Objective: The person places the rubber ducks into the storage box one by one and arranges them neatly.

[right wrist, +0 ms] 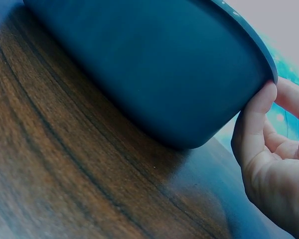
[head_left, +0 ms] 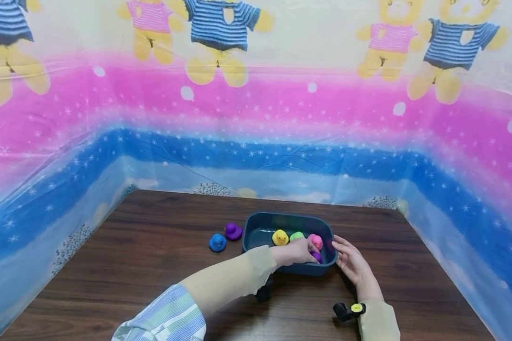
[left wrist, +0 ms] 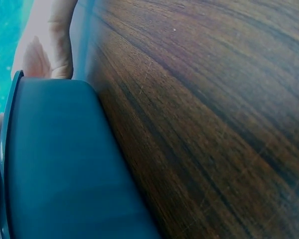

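Note:
In the head view, a dark blue-grey plastic tub [head_left: 264,216] stands on the table. My left hand [head_left: 297,252] reaches over its near rim and holds a purple rubber duck [head_left: 317,256] with the fingers, low at the right end. Yellow [head_left: 280,237], green [head_left: 297,235] and pink [head_left: 315,241] rubber ducks sit beside it in the tub; the hand partly covers the green one. My right hand [head_left: 354,263] grips the tub's right end at the rim. In the right wrist view, the thumb [right wrist: 259,104] lies against the tub's outer corner, just below the rim.
A blue rubber duck [head_left: 217,243] and another purple rubber duck [head_left: 233,231] stand on the wooden table [head_left: 166,227], left of the tub. Behind the table hangs a printed cloth [head_left: 256,156]. Black wrist camera mounts [head_left: 343,312] stick out near the forearms.

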Tool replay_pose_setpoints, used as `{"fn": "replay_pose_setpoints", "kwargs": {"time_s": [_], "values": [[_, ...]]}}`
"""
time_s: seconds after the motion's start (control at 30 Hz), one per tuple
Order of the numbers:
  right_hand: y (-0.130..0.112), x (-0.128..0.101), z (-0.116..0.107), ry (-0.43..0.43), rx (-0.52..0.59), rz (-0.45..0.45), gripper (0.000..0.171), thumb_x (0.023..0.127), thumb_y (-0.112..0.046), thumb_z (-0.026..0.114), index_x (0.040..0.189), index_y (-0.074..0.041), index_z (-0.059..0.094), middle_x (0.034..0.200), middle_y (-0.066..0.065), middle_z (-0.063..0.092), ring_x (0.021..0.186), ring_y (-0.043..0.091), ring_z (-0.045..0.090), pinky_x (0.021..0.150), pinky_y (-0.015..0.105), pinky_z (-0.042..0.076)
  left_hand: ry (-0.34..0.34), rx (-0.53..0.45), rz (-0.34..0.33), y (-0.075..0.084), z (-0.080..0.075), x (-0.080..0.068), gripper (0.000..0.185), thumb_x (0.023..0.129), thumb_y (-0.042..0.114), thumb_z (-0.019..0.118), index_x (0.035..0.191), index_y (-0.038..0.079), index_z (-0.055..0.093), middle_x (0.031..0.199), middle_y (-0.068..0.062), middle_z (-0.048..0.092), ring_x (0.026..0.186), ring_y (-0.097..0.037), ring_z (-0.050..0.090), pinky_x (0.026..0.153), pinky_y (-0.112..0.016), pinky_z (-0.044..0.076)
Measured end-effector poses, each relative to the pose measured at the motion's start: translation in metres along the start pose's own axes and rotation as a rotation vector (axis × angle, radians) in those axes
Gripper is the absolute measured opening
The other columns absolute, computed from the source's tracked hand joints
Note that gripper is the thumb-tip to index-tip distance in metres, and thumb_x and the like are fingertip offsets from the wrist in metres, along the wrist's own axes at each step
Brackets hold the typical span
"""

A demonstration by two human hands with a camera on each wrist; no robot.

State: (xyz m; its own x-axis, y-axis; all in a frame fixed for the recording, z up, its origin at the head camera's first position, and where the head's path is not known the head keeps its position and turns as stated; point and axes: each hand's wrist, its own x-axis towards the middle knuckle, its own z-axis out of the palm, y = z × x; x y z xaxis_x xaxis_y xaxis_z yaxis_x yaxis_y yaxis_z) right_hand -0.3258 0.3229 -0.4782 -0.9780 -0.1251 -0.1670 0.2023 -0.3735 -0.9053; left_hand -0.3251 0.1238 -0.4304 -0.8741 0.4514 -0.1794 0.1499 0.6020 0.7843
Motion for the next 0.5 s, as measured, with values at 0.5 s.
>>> {"fn": "replay_pose_setpoints", "kwargs": {"time_s": [0.5], "values": [[-0.009,-0.013,0.011,-0.043,0.004,-0.002,0.02,0.102,-0.005,0.044,0.114,-0.017,0.055,0.092,-0.006,0.07,0.078,0.003,0.065,0.071,0.015,0.053,-0.174,-0.023,0.015,0.008,-0.044,-0.009,0.049,0.088,0.029,0.073,0.129,0.004,0.061,0.126,-0.01,0.064,0.115,-0.024,0.06,0.101,-0.045,0.049]]}}
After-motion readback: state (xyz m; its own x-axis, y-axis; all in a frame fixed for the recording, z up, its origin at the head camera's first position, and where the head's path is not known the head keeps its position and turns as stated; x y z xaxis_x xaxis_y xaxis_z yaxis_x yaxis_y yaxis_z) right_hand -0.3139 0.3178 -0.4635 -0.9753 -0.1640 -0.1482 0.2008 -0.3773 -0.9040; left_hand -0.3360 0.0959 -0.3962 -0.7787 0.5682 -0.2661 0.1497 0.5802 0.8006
